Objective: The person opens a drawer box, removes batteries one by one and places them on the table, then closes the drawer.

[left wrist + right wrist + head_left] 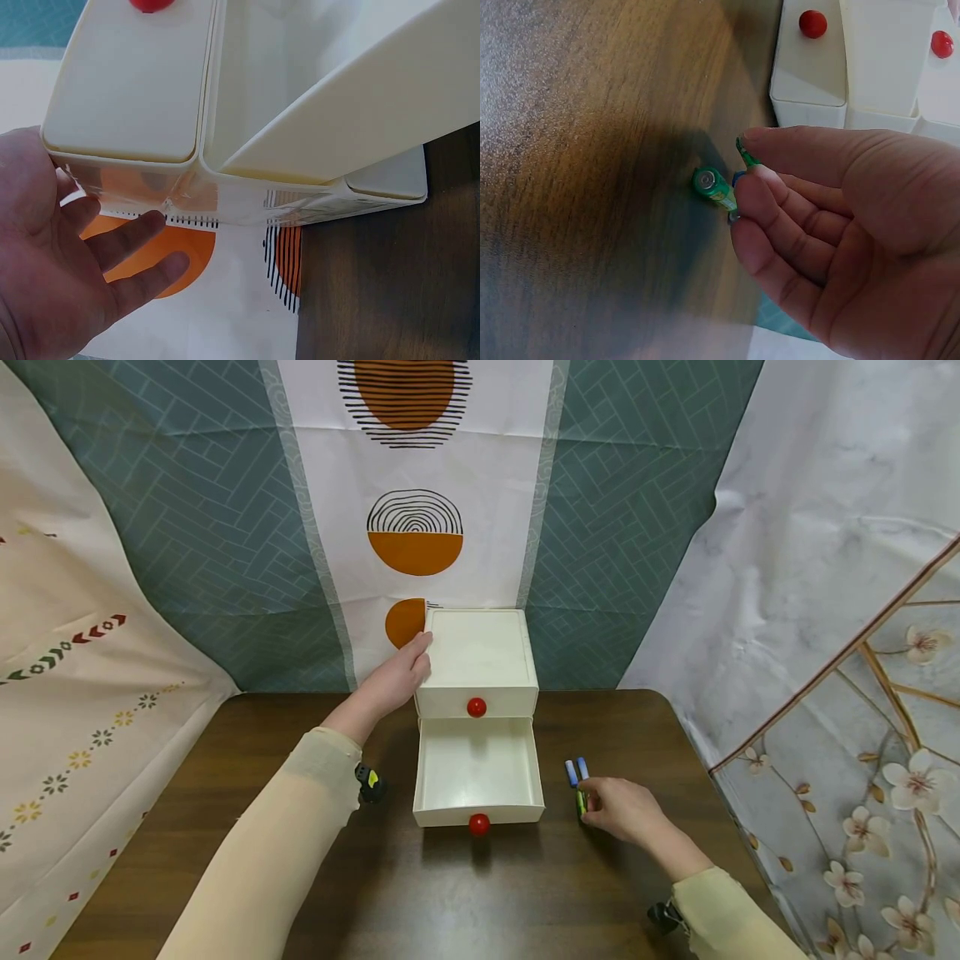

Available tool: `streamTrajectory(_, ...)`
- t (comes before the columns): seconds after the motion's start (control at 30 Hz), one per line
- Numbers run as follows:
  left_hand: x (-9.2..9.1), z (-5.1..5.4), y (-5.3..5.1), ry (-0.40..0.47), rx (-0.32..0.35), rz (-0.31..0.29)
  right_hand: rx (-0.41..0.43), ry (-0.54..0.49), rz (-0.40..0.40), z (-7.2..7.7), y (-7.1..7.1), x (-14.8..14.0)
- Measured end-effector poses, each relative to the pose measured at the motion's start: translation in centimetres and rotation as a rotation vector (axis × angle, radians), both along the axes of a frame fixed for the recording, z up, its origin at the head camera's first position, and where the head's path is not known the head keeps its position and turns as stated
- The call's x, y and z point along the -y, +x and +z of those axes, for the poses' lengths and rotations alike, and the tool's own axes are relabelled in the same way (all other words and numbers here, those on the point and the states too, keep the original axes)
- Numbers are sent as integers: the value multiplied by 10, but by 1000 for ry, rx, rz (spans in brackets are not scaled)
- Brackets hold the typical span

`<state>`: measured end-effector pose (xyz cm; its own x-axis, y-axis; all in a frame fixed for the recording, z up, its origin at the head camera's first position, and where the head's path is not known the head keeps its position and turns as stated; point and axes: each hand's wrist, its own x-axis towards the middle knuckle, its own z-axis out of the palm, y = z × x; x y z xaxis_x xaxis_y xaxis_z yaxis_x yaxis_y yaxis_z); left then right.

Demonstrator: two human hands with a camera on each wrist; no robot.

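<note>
A small white drawer cabinet (480,647) with red knobs stands against the back cloth; its lower drawer (480,768) is pulled out and has nothing in it. My left hand (397,677) rests against the cabinet's upper left side, its fingers loosely extended along the wall (60,247). To the right of the drawer my right hand (622,810) pinches a green battery (746,154) between thumb and forefinger. A second green battery (716,186) lies on the table beside the fingertips. Two blue-and-white batteries (572,773) lie just beyond that hand.
The brown wooden table (480,902) extends around the cabinet. Patterned cloths hang at the back (630,527), at the left (90,710) and at the right (810,677). The open drawer's red knob (479,824) sticks out toward the front.
</note>
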<state>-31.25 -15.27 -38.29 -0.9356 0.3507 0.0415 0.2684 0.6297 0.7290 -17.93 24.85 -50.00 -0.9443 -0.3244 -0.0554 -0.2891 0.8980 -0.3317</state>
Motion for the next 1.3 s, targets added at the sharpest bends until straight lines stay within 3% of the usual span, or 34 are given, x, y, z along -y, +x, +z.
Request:
streamTrajectory(0.73, -2, 3, 3, -17, -6, 15, 32, 25, -5, -6, -3, 1)
streamTrajectory(1.3, 0, -1, 0, -4, -4, 11, 37, 36, -1, -9, -5, 4)
